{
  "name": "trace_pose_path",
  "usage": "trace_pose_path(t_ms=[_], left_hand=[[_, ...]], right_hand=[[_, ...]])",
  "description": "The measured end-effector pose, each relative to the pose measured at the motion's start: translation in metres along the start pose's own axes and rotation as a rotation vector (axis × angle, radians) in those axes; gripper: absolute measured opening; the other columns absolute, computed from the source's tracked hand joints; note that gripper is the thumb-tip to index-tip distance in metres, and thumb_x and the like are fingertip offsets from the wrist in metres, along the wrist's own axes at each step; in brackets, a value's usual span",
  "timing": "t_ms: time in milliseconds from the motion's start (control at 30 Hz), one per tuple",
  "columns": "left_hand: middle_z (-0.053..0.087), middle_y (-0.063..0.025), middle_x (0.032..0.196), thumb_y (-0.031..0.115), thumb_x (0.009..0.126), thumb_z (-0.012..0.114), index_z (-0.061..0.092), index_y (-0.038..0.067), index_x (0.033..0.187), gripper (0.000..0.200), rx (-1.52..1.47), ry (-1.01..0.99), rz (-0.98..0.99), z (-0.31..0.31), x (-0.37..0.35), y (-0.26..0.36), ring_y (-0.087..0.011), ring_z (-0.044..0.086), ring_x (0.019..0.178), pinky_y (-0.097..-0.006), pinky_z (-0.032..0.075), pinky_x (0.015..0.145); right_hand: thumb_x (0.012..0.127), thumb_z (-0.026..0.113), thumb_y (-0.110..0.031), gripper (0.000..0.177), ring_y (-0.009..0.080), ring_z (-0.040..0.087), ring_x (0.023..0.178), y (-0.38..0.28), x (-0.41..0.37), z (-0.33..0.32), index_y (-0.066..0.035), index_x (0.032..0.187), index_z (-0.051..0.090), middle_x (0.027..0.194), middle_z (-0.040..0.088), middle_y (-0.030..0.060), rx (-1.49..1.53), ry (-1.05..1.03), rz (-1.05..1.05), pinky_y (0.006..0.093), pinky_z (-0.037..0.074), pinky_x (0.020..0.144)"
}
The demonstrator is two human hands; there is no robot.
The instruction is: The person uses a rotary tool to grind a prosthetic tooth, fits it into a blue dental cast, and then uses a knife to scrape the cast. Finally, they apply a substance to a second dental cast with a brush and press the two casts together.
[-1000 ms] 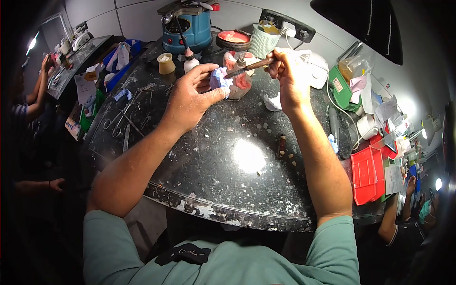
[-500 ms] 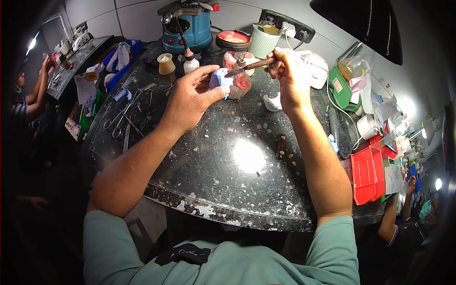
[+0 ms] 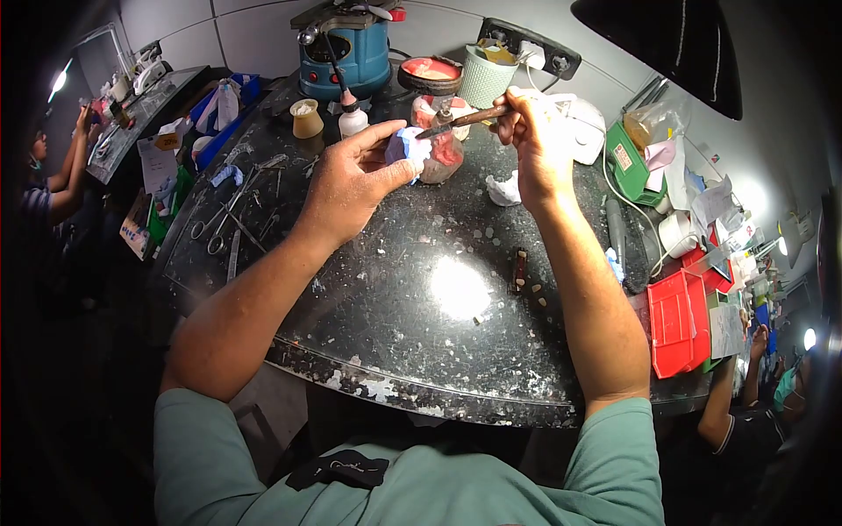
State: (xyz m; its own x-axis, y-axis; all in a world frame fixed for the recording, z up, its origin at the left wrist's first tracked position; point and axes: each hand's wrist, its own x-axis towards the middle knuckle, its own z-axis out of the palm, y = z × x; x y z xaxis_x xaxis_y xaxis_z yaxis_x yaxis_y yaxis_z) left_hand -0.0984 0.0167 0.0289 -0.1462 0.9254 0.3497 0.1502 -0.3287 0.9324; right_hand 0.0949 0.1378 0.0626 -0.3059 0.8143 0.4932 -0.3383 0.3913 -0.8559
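Between the thumb and fingers of my left hand (image 3: 355, 182) is a small blue and white piece (image 3: 407, 151). My right hand (image 3: 537, 140) grips the wooden handle of a knife-like tool (image 3: 478, 117), whose dark metal tip meets the upper right of the piece. Just behind and below the tip stands a red and white model (image 3: 444, 156). A white lump (image 3: 503, 189) lies on the dark table (image 3: 386, 280), left of my right wrist.
At the back are a blue machine (image 3: 345, 61), a red wax bowl (image 3: 431, 74) and a light green cup (image 3: 485, 79). Scissors (image 3: 216, 230) and metal tools lie left; red bins (image 3: 675, 324) stand right. Other people are visible at both sides.
The blue and white piece has turned slightly in my left hand, and the tool tip has shifted a little on it. My right hand is almost unmoved.
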Motion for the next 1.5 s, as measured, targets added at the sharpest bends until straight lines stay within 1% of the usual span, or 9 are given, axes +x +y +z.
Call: trace_pose_path(t_ms=[667,767,833,933,1067,1267,1333,1400,1500], left_hand=[[0.061,-0.0151,0.122,0.008,0.087,0.067,0.052,-0.004,0.131,0.048,0.017,0.013,0.027,0.0,0.0,0.0,-0.018,0.06,0.112,-0.0311,0.047,0.1],[0.061,-0.0154,0.122,0.008,0.088,0.067,0.052,-0.004,0.131,0.047,-0.021,-0.002,0.042,0.0,0.001,-0.001,-0.0181,0.06,0.113,-0.0311,0.047,0.1],[0.061,-0.0154,0.122,0.008,0.088,0.067,0.052,-0.004,0.131,0.047,-0.021,-0.006,0.052,0.0,0.0,0.0,-0.018,0.059,0.113,-0.031,0.047,0.1],[0.06,-0.0153,0.122,0.008,0.088,0.067,0.051,-0.004,0.132,0.048,-0.048,-0.017,0.048,0.002,-0.001,0.003,-0.0178,0.059,0.113,-0.0308,0.046,0.1],[0.06,-0.0151,0.121,0.008,0.088,0.066,0.05,-0.004,0.133,0.049,-0.074,-0.026,0.044,0.003,-0.001,0.007,-0.0174,0.059,0.112,-0.0305,0.047,0.1],[0.06,-0.0153,0.121,0.009,0.088,0.067,0.05,-0.003,0.132,0.049,-0.044,-0.024,0.051,0.002,-0.001,0.005,-0.0175,0.059,0.112,-0.0304,0.047,0.1],[0.06,-0.0153,0.121,0.009,0.088,0.067,0.05,-0.003,0.132,0.049,-0.051,-0.025,0.056,0.002,-0.001,0.004,-0.0176,0.059,0.112,-0.0304,0.047,0.1],[0.06,-0.0152,0.121,0.009,0.087,0.068,0.05,-0.003,0.132,0.049,-0.059,-0.027,0.06,0.002,-0.001,0.003,-0.0176,0.059,0.112,-0.0304,0.047,0.1],[0.061,-0.0147,0.12,0.009,0.087,0.068,0.051,-0.002,0.131,0.049,-0.04,-0.021,0.068,0.002,-0.001,0.003,-0.0174,0.059,0.111,-0.0305,0.047,0.099]], right_hand=[[0.096,0.054,-0.023,0.025,0.0084,0.049,0.059,0.007,0.0,-0.003,-0.002,0.089,0.063,0.067,0.055,0.0002,0.119,0.025,0.08,0.0239,0.039,0.059],[0.096,0.053,-0.024,0.024,0.0082,0.05,0.06,0.012,0.001,-0.006,-0.002,0.09,0.063,0.067,0.055,-0.0001,0.064,0.021,0.117,0.0246,0.044,0.063],[0.096,0.053,-0.023,0.022,0.0078,0.051,0.061,0.015,0.002,-0.009,-0.003,0.091,0.062,0.069,0.055,-0.0004,0.195,0.107,0.173,0.0267,0.049,0.07],[0.096,0.053,-0.023,0.021,0.0075,0.051,0.062,0.016,0.001,-0.008,-0.004,0.091,0.061,0.07,0.056,-0.0007,0.285,0.086,0.182,0.0291,0.051,0.075],[0.096,0.053,-0.022,0.02,0.0081,0.051,0.062,0.017,-0.001,-0.005,-0.004,0.09,0.06,0.07,0.056,-0.0008,0.27,0.042,0.189,0.0293,0.051,0.074],[0.097,0.053,-0.025,0.023,0.0099,0.052,0.063,0.014,0.004,-0.012,-0.004,0.091,0.059,0.071,0.056,0.0004,0.218,0.12,0.145,0.0305,0.051,0.075],[0.098,0.054,-0.029,0.027,0.0119,0.053,0.064,0.009,0.008,-0.013,-0.003,0.094,0.061,0.072,0.055,0.0011,0.231,0.154,0.064,0.0303,0.051,0.075],[0.1,0.054,-0.03,0.031,0.0141,0.058,0.07,0.006,0.01,-0.013,-0.001,0.102,0.064,0.079,0.061,0.004,0.221,0.134,0.028,0.0288,0.051,0.076],[0.101,0.053,-0.03,0.033,0.0148,0.063,0.078,0.004,0.016,-0.011,0.0,0.11,0.065,0.085,0.066,0.0066,0.064,0.16,0.001,0.0271,0.051,0.077]])
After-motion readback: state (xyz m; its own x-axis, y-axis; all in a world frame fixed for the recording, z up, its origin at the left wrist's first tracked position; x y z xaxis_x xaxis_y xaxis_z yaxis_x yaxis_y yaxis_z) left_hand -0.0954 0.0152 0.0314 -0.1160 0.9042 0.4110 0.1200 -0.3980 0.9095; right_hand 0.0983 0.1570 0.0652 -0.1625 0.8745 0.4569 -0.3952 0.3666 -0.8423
